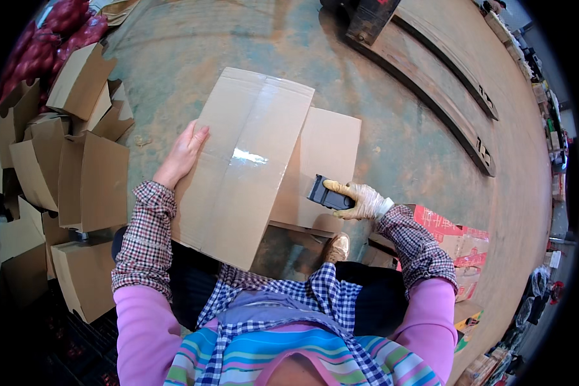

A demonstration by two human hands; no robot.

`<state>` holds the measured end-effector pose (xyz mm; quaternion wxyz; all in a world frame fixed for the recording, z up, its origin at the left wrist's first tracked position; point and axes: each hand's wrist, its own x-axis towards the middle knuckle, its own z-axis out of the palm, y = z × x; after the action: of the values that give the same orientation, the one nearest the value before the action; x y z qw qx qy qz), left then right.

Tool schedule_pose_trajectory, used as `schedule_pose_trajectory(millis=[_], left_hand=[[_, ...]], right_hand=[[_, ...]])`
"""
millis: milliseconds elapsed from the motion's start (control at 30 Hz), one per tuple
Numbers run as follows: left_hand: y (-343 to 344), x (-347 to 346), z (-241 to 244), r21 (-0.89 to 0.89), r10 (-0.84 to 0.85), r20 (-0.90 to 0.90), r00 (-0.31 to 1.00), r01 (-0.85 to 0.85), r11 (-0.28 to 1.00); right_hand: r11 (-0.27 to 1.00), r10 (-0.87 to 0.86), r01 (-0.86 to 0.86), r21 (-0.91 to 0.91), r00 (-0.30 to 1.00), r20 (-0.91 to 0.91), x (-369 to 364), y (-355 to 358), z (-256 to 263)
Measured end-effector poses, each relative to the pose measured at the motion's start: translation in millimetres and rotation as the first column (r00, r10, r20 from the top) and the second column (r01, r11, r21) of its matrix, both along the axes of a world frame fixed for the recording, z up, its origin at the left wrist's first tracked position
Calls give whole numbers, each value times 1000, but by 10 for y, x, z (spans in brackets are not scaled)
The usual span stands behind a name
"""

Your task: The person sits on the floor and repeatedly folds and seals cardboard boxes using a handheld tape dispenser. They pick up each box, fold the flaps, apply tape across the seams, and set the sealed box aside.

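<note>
My bare left hand (186, 149) grips the left edge of a brown cardboard box (251, 125), thumb on its upper face. Clear tape runs lengthwise down that face and shines near the middle. The box is tilted in front of my knees. Partly behind it, to the right, is a second piece of plain cardboard (330, 140), perhaps another box. My right hand (364, 200), in a pale, yellow-stained glove, holds a black handheld tool, seemingly a tape dispenser (335, 192), over this second cardboard. Whether the tool touches it I cannot tell.
Several open cardboard boxes (94, 178) are heaped at my left, with red mesh sacks (43, 53) behind. Long dark pallet-jack forks (424, 91) lie across the floor ahead right. Red printed cartons (468, 251) stand by my right elbow. My shoe (337, 247) is below the cardboard.
</note>
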<state>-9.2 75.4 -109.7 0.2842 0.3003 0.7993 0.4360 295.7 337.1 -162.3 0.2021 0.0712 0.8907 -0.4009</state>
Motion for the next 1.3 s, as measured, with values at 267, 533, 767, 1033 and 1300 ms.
schedule_pose_trajectory(millis=[267,533,767,1033,1300], left_hand=[[13,-72,-176,196,-62,204,977,21,980],[168,52,-218,370,-144,502,853,-62,927],[96,124,-419,391,-195,753,628,-190,900],[-488,1168,-1416,-20,104,988,114,-572,820],[-1130,377,313,569,46,814,580,-810,142]], right_hand=[[924,63,-134,357,977,204,-547,-490,580],[806,81,-370,461,841,535,-1191,-893,-136],[821,-167,40,570,971,173,-793,-1040,801],[769,-626,637,-47,766,148,-57,-817,-23],[957,-268,156,-246,802,-534,-1607,-1418,1845]])
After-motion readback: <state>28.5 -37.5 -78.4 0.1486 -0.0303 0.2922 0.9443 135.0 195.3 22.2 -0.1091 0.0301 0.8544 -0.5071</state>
